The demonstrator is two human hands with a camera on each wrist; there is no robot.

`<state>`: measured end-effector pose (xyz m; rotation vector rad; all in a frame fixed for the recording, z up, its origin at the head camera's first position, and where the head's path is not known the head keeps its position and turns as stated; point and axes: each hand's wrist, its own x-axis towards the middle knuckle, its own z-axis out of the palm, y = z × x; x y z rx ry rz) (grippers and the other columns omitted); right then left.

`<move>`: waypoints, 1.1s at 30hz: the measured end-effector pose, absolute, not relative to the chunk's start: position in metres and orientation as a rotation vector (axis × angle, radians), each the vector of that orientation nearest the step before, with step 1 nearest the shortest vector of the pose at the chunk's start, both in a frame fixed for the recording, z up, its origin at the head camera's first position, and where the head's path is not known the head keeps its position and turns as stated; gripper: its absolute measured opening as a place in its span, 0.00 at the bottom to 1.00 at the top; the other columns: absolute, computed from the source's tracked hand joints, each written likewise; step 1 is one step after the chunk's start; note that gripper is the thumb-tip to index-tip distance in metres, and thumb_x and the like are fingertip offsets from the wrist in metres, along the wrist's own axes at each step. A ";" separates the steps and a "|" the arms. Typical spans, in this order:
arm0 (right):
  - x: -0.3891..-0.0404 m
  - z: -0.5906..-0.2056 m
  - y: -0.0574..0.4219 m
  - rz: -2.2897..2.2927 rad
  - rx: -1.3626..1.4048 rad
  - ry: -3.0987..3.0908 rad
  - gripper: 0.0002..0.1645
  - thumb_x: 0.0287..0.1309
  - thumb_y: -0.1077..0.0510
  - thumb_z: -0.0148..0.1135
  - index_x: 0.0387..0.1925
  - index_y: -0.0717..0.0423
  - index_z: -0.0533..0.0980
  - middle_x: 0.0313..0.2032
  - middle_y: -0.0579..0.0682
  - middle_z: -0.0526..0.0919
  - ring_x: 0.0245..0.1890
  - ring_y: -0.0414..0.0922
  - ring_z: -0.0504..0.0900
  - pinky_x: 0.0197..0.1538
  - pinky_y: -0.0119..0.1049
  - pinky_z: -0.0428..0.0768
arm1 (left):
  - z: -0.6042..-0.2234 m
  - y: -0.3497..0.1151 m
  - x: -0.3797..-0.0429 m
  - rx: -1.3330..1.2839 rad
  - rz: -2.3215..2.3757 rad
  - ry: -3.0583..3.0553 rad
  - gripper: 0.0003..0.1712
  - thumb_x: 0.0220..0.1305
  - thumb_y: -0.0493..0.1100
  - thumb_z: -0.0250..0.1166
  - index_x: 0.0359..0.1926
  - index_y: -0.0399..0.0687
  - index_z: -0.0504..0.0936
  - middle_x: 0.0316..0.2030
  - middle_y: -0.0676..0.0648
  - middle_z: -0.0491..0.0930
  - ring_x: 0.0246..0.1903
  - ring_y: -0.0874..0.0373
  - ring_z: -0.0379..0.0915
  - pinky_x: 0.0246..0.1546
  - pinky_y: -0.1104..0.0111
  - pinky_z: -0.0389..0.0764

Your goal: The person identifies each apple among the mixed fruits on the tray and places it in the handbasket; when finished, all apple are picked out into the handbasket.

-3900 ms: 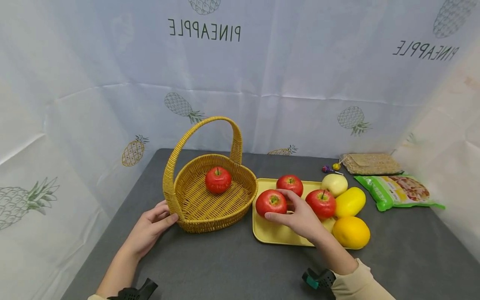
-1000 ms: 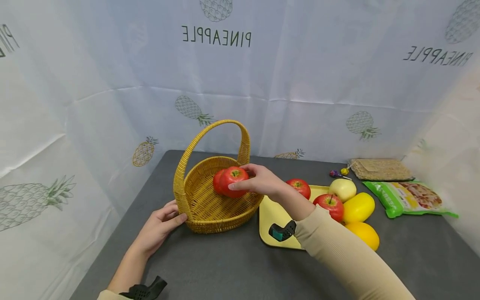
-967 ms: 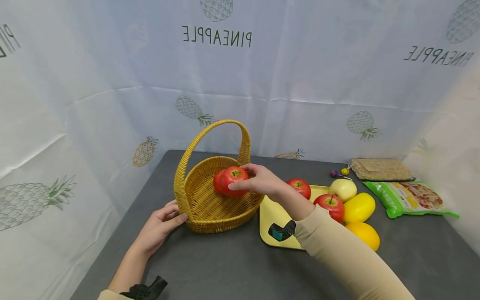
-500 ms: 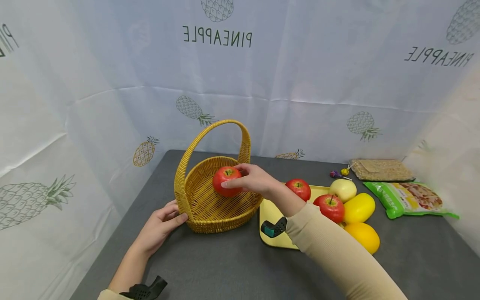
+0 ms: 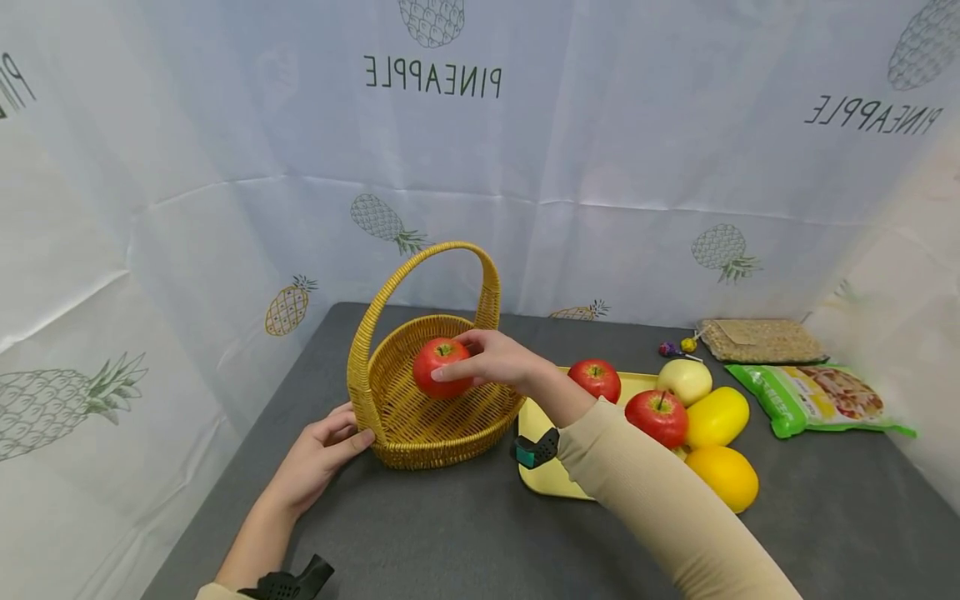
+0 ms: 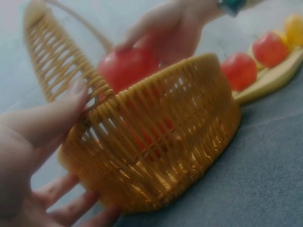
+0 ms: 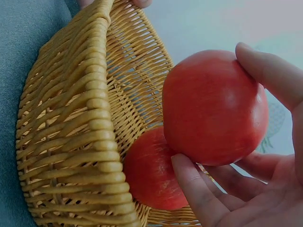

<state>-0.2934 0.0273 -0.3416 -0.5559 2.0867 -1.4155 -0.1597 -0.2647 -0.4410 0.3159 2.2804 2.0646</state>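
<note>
My right hand (image 5: 495,364) holds a red apple (image 5: 437,368) between thumb and fingers, over the inside of a yellow wicker basket (image 5: 438,454). In the right wrist view, a second red apple (image 7: 154,172) lies in the basket, just below the held apple (image 7: 215,109); the head view hides it behind the held one. My left hand (image 5: 318,458) grips the basket's left side at the handle base. Its thumb (image 6: 71,101) lies near the rim and its other fingers reach along the outer wall, as the left wrist view shows.
Right of the basket, a yellow tray (image 5: 551,483) bears red apples (image 5: 657,418), a pale green fruit (image 5: 686,381), a yellow mango-like fruit (image 5: 717,417) and an orange (image 5: 726,477). Lollipops (image 5: 686,343), a flat tan pack (image 5: 763,342) and a green food bag (image 5: 821,400) lie behind.
My right hand has lifted an apple from the tray and carried it left over the basket, lately shifting further left above the other apple. The left hand keeps its hold on the basket.
</note>
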 end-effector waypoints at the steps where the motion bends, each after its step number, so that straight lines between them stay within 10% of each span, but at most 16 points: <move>1: -0.294 -0.342 0.026 -1.411 -0.557 2.086 0.39 0.55 0.46 0.77 0.64 0.55 0.73 0.55 0.53 0.78 0.55 0.51 0.77 0.61 0.58 0.76 | -0.441 -0.265 -0.160 0.315 2.064 2.281 0.21 0.74 0.38 0.64 0.59 0.25 0.77 0.73 0.35 0.60 0.76 0.41 0.44 0.58 0.72 0.74; 8: -0.297 -0.343 0.022 -1.403 -0.544 2.057 0.40 0.54 0.45 0.77 0.64 0.54 0.73 0.56 0.53 0.77 0.56 0.51 0.76 0.61 0.59 0.75 | -0.442 -0.265 -0.160 0.327 2.065 2.285 0.18 0.74 0.38 0.64 0.56 0.28 0.80 0.71 0.33 0.62 0.69 0.69 0.58 0.58 0.71 0.75; 33: -0.305 -0.342 -0.010 -1.213 -0.656 2.141 0.37 0.54 0.44 0.78 0.61 0.53 0.76 0.52 0.48 0.80 0.52 0.48 0.78 0.56 0.51 0.80 | -0.445 -0.264 -0.162 0.351 2.067 2.318 0.21 0.73 0.38 0.65 0.58 0.25 0.78 0.69 0.32 0.65 0.69 0.66 0.60 0.58 0.71 0.75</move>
